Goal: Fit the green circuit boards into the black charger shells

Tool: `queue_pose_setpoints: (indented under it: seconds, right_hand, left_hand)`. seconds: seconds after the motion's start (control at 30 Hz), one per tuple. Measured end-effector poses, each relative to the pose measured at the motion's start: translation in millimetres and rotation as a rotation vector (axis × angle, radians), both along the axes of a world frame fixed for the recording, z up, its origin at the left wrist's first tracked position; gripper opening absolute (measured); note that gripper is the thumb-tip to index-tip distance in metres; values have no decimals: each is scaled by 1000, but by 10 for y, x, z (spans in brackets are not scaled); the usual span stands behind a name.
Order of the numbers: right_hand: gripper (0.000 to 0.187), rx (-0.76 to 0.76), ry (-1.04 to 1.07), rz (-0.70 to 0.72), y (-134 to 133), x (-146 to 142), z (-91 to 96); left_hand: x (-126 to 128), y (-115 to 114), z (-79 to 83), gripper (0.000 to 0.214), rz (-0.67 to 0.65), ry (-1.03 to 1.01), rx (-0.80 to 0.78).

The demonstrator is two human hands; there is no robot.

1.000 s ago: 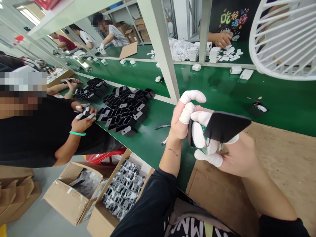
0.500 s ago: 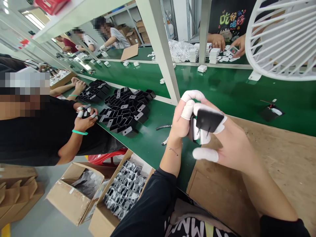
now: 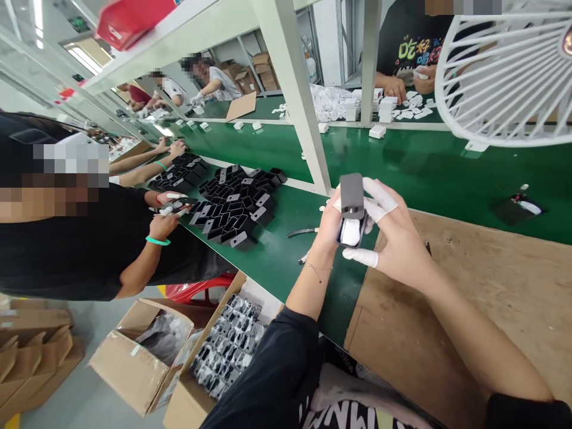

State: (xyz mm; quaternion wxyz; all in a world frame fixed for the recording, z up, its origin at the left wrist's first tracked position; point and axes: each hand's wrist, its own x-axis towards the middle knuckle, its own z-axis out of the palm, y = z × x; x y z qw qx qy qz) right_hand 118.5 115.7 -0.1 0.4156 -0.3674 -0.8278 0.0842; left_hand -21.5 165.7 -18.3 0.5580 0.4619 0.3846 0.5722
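Observation:
Between my hands is a small black case (image 3: 351, 196), its black upper part standing above a lower opening that shows a white inner piece (image 3: 350, 232). My left hand (image 3: 329, 225) is closed round the case from the left, its fingers mostly hidden behind it. White finger covers show on my right hand (image 3: 393, 223), whose fingers curl against the case's right side while the thumb lies at its lower edge. Farther left on the green bench, a cluster of open black shells (image 3: 236, 202) lies nearest to my left hand.
A bench frame post (image 3: 297, 95) rises beyond my left hand. The white fan (image 3: 504, 83) stands at upper right, and cardboard (image 3: 469, 286) covers the bench at right. A co-worker (image 3: 67, 238) handles a black part at left. A carton (image 3: 187, 381) of wrapped parts stands below.
The black upper part was tilted in my right fingers, with white pieces showing beneath; now it stands upright over the case. My right hand has drawn in closer, and the view has shifted slightly.

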Motion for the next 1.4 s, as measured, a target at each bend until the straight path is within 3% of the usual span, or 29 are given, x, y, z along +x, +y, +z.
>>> queue_pose_setpoints:
  seconds: [0.07, 0.17, 0.23, 0.3, 0.4, 0.5, 0.67, 0.77, 0.83, 0.93, 1.03, 1.2, 1.3, 1.4]
  right_hand:
    - [69, -17, -3, -30, -70, -36, -147]
    - [64, -146, -17, -80, -175, -106, -468]
    - [64, -258, -27, -80, -229, -166, -720]
    - [67, -347, -50, -63, -275, -237, -962]
    - [67, -418, -86, -57, -345, -348, -1236]
    - [65, -433, -102, -91, -418, -432, -1360]
    - [62, -431, -182, -180, -487, -485, -1338]
    - [61, -422, -236, -218, -505, -507, -1293]
    - [60, -421, -265, -238, -513, -524, -1277]
    - [59, -426, -298, -262, -509, -537, -1282]
    - [55, -419, -323, -247, -495, -501, -1302]
    - [46, -342, -335, -135, -513, -346, -1348]
    - [43, -303, -353, -122, -483, -290, -1417]
    - [44, -299, -391, -145, -458, -290, -1464]
  left_hand:
    - [-139, -80, -87, 34, -29, 89, 111]
    - [-460, -235, -198, 42, 65, 384, 472]
    - [-678, -316, -258, 47, 37, 787, 785]
    - [-841, -361, -311, 58, -145, 1206, 955]
    - [-957, -377, -385, 70, -440, 1593, 950]
    - [-979, -411, -417, 61, -538, 1746, 808]
    - [-931, -644, -290, 43, -441, 1833, 439]
    - [-823, -848, -228, 36, -366, 1867, 298]
    - [-723, -990, -262, 36, -263, 1890, 241]
    - [-600, -1181, -454, 37, -124, 1880, 163]
    - [-562, -1314, -763, 43, 27, 1753, 216]
    - [-604, -1422, -1225, 41, 280, 1366, 494]
    - [-615, -1424, -1339, 38, 296, 1260, 538]
    - [-579, -1426, -1349, 38, 317, 1246, 600]
